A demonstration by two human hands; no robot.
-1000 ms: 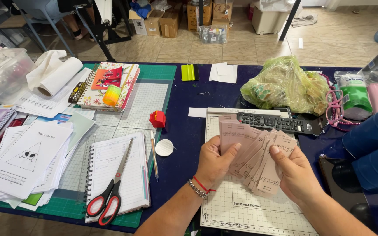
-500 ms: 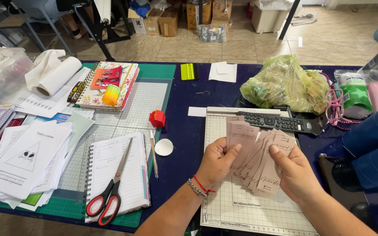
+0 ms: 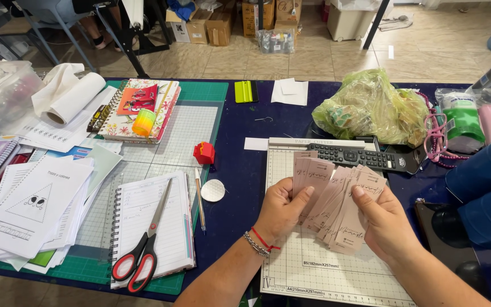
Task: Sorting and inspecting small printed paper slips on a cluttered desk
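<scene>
Fanning pink tags (image 3: 336, 199) above the paper cutter (image 3: 313, 267), both hands grip the stack: left hand (image 3: 282, 210) at 9 o'clock, right hand (image 3: 385, 222) at 3. Tags' long axes point toward 12–1 o'clock.

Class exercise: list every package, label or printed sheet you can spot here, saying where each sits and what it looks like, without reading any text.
Paper tags: fanned between left hand and right hand, dusty-pink strips.
Plastic bag: far right of table, yellow-green, crumpled, bulging.
Printed sheets: left edge, white stack, triangle drawing on top.
Cardboard boxes: on floor beyond table, brown.
</scene>
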